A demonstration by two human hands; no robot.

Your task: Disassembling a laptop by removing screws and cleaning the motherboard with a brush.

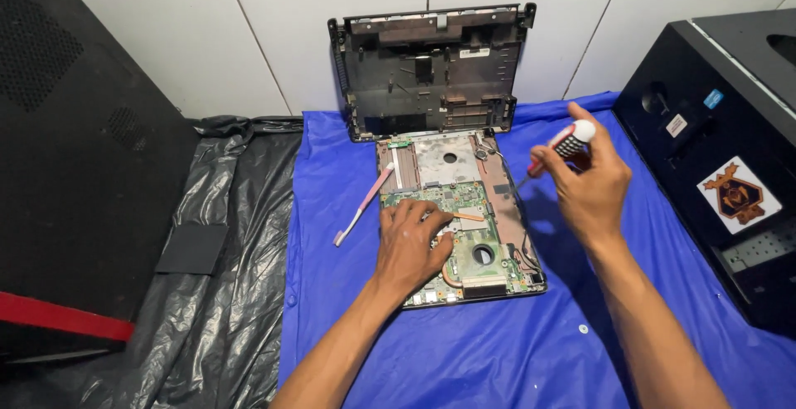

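An opened laptop base (460,218) lies on a blue cloth (464,351) over the worktop — inside its shell sit a green circuit board (477,251) and a metal plate (448,159). The left hand (410,247) presses flat on the board, fingers spread. The right hand (590,181) grips a red-and-white screwdriver (557,148), tip at the base's right edge. A pink toothbrush (362,206) leans on its left edge — a black bottom cover (431,69) stands behind it.

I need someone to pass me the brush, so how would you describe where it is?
Find the blue cloth with the opened laptop base on it. At the base's left edge, beside the left hand, lies the toothbrush: slim, pale pink, slanted, unlike the red-and-white screwdriver in the right hand.
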